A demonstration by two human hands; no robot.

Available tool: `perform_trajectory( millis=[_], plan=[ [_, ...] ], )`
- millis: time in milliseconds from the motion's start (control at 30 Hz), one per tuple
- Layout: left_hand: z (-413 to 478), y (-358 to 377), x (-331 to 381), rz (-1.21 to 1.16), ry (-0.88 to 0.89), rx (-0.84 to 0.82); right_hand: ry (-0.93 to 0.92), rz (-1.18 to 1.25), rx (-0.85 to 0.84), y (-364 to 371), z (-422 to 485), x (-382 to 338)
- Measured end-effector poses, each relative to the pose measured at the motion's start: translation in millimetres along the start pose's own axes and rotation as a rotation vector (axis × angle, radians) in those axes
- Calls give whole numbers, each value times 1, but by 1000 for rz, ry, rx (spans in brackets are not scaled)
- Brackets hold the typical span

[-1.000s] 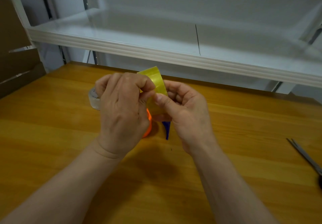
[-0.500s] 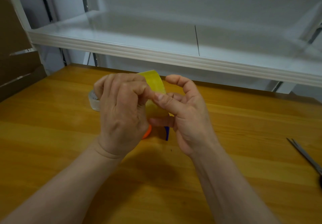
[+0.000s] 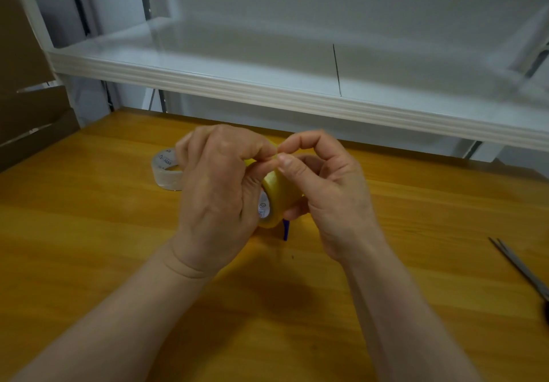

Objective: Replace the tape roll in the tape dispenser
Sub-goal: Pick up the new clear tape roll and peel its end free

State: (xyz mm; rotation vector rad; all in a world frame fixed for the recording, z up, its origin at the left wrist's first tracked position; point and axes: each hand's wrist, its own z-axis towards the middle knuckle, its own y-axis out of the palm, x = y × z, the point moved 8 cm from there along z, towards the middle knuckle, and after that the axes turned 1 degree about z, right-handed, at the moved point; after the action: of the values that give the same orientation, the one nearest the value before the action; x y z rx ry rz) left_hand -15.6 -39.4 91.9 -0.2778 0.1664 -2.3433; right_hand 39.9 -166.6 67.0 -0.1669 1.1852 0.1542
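A yellow tape roll (image 3: 277,195) is held above the wooden table between both hands. My left hand (image 3: 218,194) grips the roll from the left, thumb and forefinger pinching at its top edge. My right hand (image 3: 326,191) cups the roll from the right and its thumb and forefinger pinch at the same top spot. A blue piece of the tape dispenser (image 3: 285,230) shows just below the roll; the rest of it is hidden behind my hands. A nearly used clear tape roll (image 3: 166,170) lies flat on the table to the left.
Scissors (image 3: 523,268) lie at the right edge of the wooden table (image 3: 89,248). A white shelf (image 3: 267,90) overhangs the table's back edge. Brown cardboard (image 3: 26,108) stands at the far left.
The yellow roll has turned and come lower between my hands, hiding the orange part below. My right forefinger has curled down onto the roll's top, meeting the left fingertips.
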Motion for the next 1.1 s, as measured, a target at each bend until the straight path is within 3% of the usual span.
perform_trajectory(
  millis=[233,367,467,733,1100],
  plan=[
    [0,-7,-33,-165,-325,45,5,12,140,-14,2,4],
    [-13,16,-56,-362,-647,-167,13,49,241,-22,2,5],
    [-27,40,-49,-597,-795,-353,2,56,269,-22,0,5],
    [-29,41,-43,-665,-790,-292,27,91,220,-4,2,9],
    [-26,31,-62,-720,-854,-154,-50,-317,102,5,40,2]
  ],
)
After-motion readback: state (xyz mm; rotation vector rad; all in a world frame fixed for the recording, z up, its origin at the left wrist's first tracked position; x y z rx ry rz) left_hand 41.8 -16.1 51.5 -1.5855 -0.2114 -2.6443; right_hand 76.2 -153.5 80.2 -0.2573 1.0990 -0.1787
